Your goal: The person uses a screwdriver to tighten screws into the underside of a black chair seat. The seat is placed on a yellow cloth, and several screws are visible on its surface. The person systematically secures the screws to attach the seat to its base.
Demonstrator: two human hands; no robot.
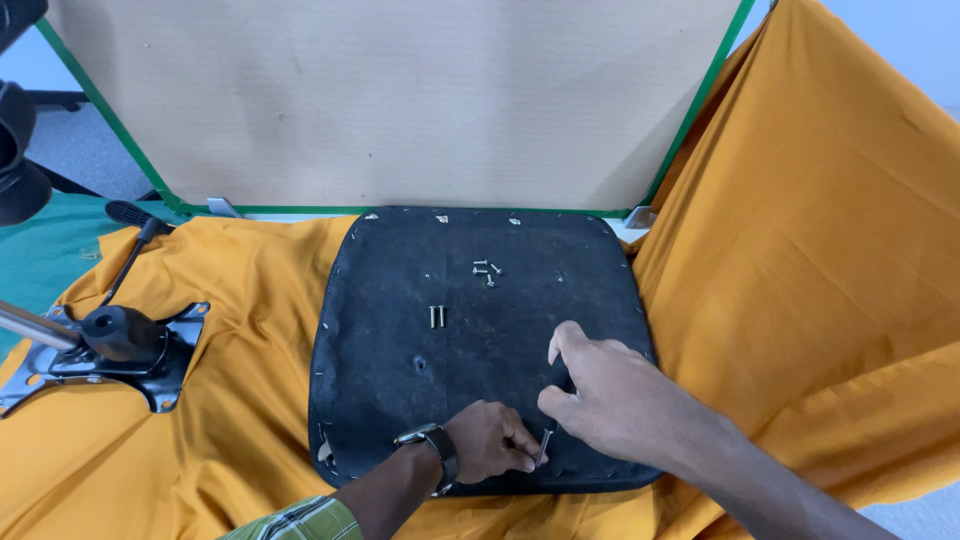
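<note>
Our right hand [610,395] grips a slim tool [552,415]; left hand [490,440] pinches its tip against the black seat base [400,300], orange cloth [240,290] beneath.

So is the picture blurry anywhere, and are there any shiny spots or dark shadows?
Head view: even, soft light, no harsh glare; the small screws on the black seat base look sharp and glint faintly. The left hand and right hand are clear, casting only faint shadows. The straight cardboard edges lean outward, a wide-lens stretch.
</note>
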